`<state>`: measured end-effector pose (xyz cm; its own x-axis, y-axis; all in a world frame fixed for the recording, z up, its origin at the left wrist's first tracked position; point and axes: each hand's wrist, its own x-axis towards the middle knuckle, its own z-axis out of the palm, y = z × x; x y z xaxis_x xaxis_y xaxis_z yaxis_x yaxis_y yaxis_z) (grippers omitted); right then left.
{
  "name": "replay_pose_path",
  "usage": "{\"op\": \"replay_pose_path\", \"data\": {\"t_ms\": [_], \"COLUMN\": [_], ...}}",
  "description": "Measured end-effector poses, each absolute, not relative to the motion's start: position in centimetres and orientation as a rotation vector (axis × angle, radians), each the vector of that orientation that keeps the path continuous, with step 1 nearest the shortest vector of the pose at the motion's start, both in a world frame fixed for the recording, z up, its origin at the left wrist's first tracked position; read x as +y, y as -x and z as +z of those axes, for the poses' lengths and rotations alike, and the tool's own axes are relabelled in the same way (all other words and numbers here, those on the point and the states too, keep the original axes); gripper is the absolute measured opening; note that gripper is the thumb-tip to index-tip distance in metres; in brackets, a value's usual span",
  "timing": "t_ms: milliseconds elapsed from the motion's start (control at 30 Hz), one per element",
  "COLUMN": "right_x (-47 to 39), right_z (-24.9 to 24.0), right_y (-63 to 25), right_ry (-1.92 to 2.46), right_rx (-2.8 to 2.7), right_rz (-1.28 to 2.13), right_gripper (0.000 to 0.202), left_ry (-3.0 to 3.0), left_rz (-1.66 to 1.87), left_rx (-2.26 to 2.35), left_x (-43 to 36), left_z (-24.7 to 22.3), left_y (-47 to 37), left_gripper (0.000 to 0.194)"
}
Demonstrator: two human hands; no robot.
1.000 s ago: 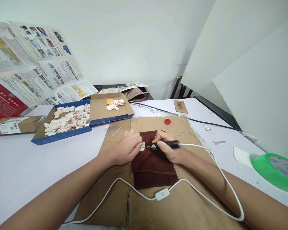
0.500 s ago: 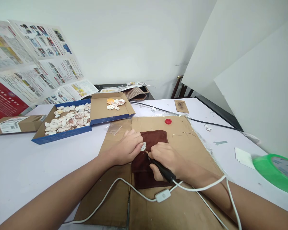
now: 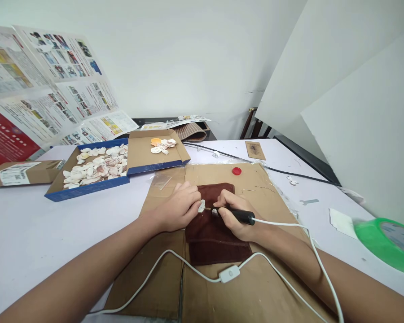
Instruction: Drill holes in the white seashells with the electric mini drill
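Observation:
My left hand (image 3: 180,207) is closed on a small white seashell (image 3: 201,206), pinning it against a folded dark brown cloth (image 3: 217,244). In my right hand (image 3: 237,213) is a slim black mini electric drill (image 3: 237,215), fingers wrapped round its body. The tool lies nearly level, its thin bit pointing left and meeting the shell's right side, though exact contact is too small to tell. From its back end runs a white cord (image 3: 281,223), and an inline switch (image 3: 229,273) rests on the cardboard below the cloth.
A flattened cardboard sheet (image 3: 256,287) lies under the cloth. At left stands an open blue box (image 3: 87,192) of shells, with several more on its lid (image 3: 139,157). Beyond the cloth are a red cap (image 3: 236,171) and bent wires (image 3: 264,188); green tape (image 3: 373,237) sits far right.
My right hand has swung the drill from a steep slant to nearly level, its back end rising to the right. The cord moved with it. My left hand stays on the shell.

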<state>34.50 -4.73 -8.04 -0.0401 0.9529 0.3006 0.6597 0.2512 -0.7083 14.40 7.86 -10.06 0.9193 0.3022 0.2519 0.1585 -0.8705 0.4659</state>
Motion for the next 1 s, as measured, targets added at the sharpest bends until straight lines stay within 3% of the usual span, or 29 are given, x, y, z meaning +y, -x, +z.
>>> {"op": "replay_pose_path", "data": {"t_ms": [167,333,567,700,833,1000], "right_x": [-5.8,-5.8,-3.9,-4.6,-4.7,-2.8], "right_z": [-9.2,-9.1,-7.9,-9.2,-9.4,-7.9], "right_y": [-34.6,-32.6,-34.2,-35.0,-33.6,-34.4], "right_ry": [1.436,1.350,1.385,1.231,1.167,1.287], "right_rx": [-1.925,-2.149,-1.849,-1.980,-2.207,-1.957], "right_rz": [0.314,-0.013,0.354,0.235,-0.032,0.288], "right_gripper": [0.014,0.027,0.013,0.010,0.022,0.015], "left_ry": [-2.636,-2.652,-2.672,-2.656,-2.656,-2.656], "left_rz": [0.423,0.383,0.399,0.373,0.360,0.389], "left_rx": [0.371,0.375,0.360,0.365,0.377,0.366], "left_x": [7.8,8.0,8.0,7.8,7.9,7.9], "left_z": [-9.9,-10.2,-10.2,-10.0,-10.1,-10.1], "left_y": [-14.5,-14.5,-14.3,-14.4,-14.5,-14.4], "left_gripper": [0.034,0.035,0.034,0.033,0.033,0.032]}}
